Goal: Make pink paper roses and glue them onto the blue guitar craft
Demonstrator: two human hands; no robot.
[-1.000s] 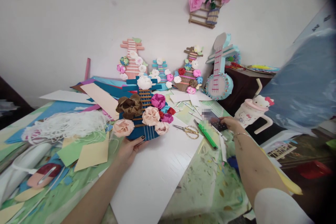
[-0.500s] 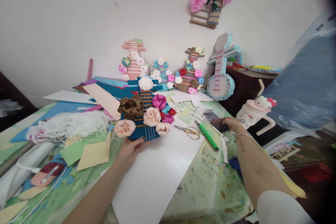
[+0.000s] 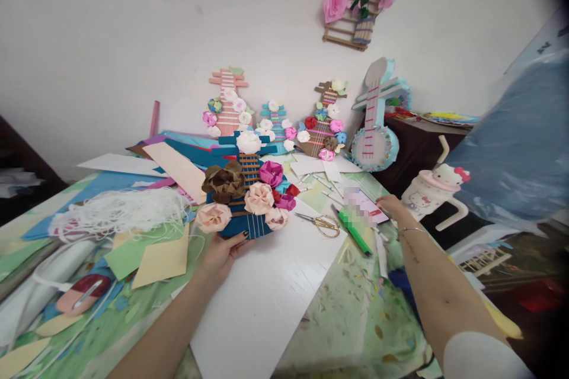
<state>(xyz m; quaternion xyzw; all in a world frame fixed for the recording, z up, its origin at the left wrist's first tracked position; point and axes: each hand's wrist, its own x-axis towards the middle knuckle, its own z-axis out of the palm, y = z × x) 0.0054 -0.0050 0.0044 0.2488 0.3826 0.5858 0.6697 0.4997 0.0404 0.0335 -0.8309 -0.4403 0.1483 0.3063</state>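
Observation:
My left hand (image 3: 226,253) is closed on the bottom edge of a dark blue cardboard lute (image 3: 231,226), holding it upright over a white sheet (image 3: 262,302). Paper flowers in brown, peach, magenta and white cover the lute, and strings run down its front. At the right, my right hand (image 3: 391,207) has its fingers stretched to the right edge of a phone (image 3: 376,213) lying on the table, with a lit, partly blurred screen. It grips nothing that I can make out. Gold-handled scissors (image 3: 326,225) and a green utility knife (image 3: 354,234) lie between my hands.
Several decorated lutes, one of them brown (image 3: 317,139), lean on the wall. White string (image 3: 120,213) and coloured paper (image 3: 162,260) lie to the left. A Hello Kitty cup (image 3: 424,192) stands right, beside a blue plastic bag (image 3: 520,148).
The phone's screen has turned from dark to bright. My right fingers have drawn back slightly from the screen to its edge. My left hand keeps the lute in nearly the same place.

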